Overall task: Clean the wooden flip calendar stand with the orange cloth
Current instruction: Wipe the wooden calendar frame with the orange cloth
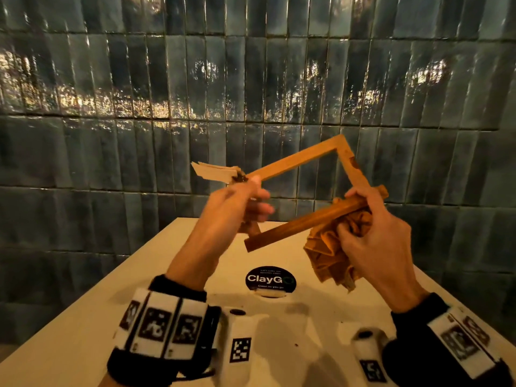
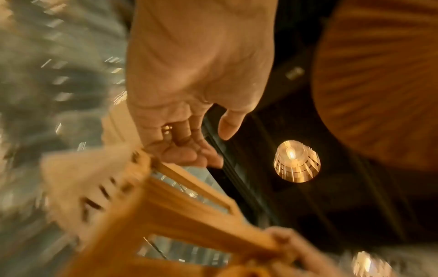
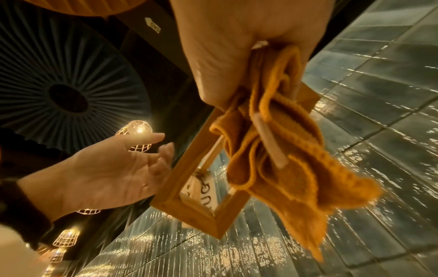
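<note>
Two bare forearms reach up from the bottom of the head view, each ringed at the wrist by a dark fabric band [image 1: 178, 284]. The left wrist carries a row of white rectangular blocks [image 1: 160, 325] printed with black square code markers. A matching white marker block [image 1: 463, 343] sits on the right wrist over a black cuff [image 1: 413, 311]. Below each wrist juts a white camera housing [image 1: 238, 339] with a dark round lens and its own square code tag. In the right wrist view, a dark cuff [image 3: 21, 208] edges the left hand [image 3: 111, 174].
</note>
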`<control>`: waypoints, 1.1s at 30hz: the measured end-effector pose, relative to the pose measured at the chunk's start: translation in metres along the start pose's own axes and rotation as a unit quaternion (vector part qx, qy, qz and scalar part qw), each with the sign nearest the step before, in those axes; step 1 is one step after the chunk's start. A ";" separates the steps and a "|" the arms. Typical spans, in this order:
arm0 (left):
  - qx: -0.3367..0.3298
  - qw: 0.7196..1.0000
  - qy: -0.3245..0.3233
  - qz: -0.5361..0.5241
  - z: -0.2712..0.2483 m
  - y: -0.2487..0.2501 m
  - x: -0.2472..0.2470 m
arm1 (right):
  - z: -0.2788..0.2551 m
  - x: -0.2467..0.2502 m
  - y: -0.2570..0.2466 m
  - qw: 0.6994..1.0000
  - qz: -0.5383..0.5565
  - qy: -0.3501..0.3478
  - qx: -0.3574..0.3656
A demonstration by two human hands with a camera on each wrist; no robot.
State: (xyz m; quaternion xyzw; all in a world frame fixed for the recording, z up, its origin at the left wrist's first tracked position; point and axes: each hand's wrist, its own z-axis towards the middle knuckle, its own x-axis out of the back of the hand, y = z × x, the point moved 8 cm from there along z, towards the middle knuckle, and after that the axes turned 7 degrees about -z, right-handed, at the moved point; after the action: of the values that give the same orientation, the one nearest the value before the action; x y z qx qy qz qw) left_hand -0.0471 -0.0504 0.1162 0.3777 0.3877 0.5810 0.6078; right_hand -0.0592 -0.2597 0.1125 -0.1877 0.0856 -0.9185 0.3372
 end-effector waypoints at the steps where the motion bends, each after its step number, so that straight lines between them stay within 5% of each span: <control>1: -0.039 0.994 0.041 0.092 0.001 0.004 0.006 | -0.001 0.002 0.004 1.000 0.003 0.016 -0.001; 4: -0.013 0.985 0.080 0.153 0.007 -0.005 0.015 | -0.004 0.012 0.016 0.997 0.009 0.073 0.006; 7: 0.161 0.985 0.028 -0.062 0.006 -0.038 0.015 | -0.005 0.015 0.019 0.994 0.026 0.107 0.027; 11: 0.250 0.954 -0.044 -0.161 0.002 -0.055 0.010 | -0.004 0.018 0.024 0.990 0.027 0.134 0.013; 23: 0.251 0.956 -0.148 0.034 -0.010 -0.057 -0.019 | 0.000 0.018 0.032 0.979 0.080 0.179 -0.055; 28: 0.273 0.936 -0.167 -0.144 -0.018 -0.058 -0.044 | -0.005 0.015 0.029 0.975 0.077 0.195 -0.069; 33: 0.254 0.880 -0.154 -0.370 -0.013 -0.050 -0.059 | -0.009 0.010 0.029 0.969 0.092 0.211 -0.084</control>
State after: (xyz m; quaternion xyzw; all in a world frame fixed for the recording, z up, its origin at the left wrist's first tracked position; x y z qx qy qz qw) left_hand -0.0395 -0.1109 0.0669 0.4328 0.5350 0.1297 0.7139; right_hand -0.0530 -0.2883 0.0988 -0.0083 0.2487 -0.8921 0.3771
